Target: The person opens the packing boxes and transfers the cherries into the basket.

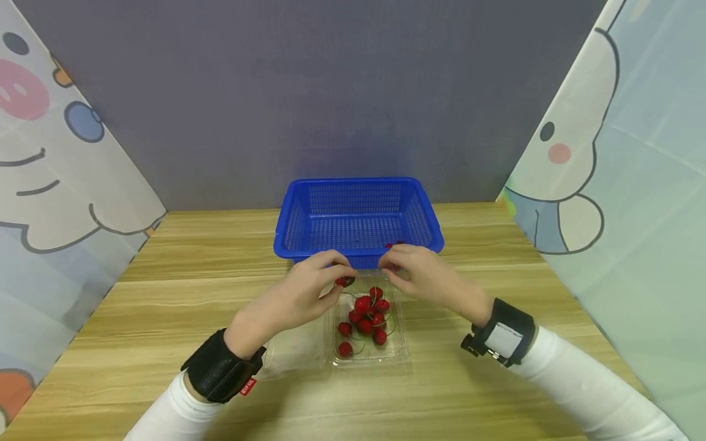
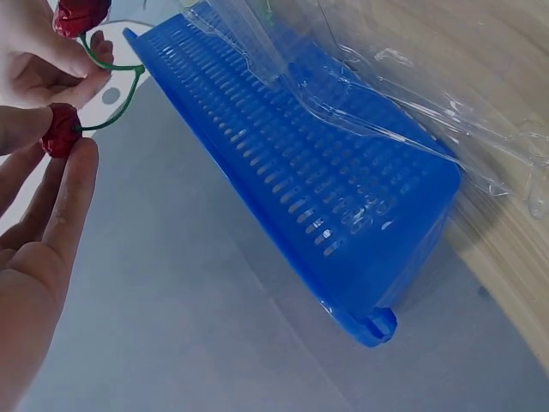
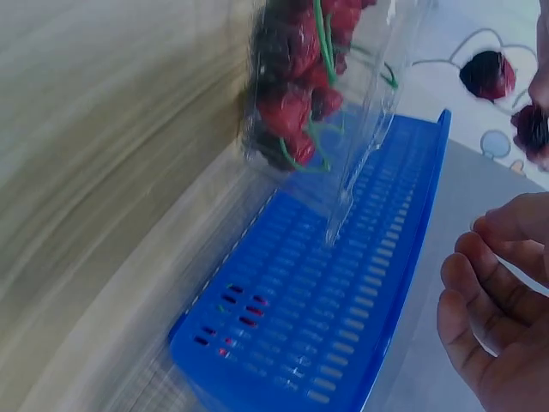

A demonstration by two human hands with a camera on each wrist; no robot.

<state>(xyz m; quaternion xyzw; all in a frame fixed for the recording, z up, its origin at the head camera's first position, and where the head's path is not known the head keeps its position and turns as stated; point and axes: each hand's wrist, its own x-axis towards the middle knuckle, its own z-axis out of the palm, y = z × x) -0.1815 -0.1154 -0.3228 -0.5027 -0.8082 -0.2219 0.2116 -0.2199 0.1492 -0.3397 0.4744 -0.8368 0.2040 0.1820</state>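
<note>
My left hand (image 1: pixel 306 291) pinches a dark red cherry (image 2: pixel 60 130) between thumb and fingers, above the left side of a clear plastic box (image 1: pixel 368 361). A green stem (image 2: pixel 129 101) joins it to a second cherry (image 3: pixel 487 75), which hangs free of the fingers. My right hand (image 1: pixel 427 275) hovers over the box's far right corner, near the blue basket. In the right wrist view its fingers (image 3: pixel 459 330) are loosely bent with nothing between them. Several red cherries (image 1: pixel 364 326) with green stems lie in the box.
Behind the box stands a blue perforated basket (image 1: pixel 358 252) with a few cherries (image 1: pixel 389 245) at its near right corner. The box's clear lid (image 1: pixel 292 352) lies open to the left. A grey panel (image 1: pixel 342 104) rises behind the wooden table (image 1: pixel 209 269).
</note>
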